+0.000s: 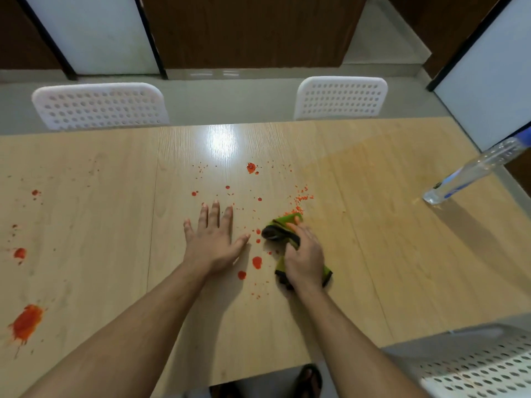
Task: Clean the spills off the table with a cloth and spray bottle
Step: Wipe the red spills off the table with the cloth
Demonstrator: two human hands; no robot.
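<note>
Red spills dot the light wooden table [359,254]: small drops near the middle [251,167], larger ones near my hands [256,262], and a big smear at the near left [26,323]. My right hand [304,257] grips a bunched green and dark cloth [283,229] and presses it on the table beside orange crumbs [301,198]. My left hand [214,239] lies flat on the table, fingers spread, just left of the cloth. A clear spray bottle with blue parts [471,170] stands at the far right.
Two white perforated chairs [100,106] [342,97] stand at the table's far side, and another [474,366] at the near right. More red spots [19,253] lie along the left side. A foot in a sandal [309,380] shows below the near edge.
</note>
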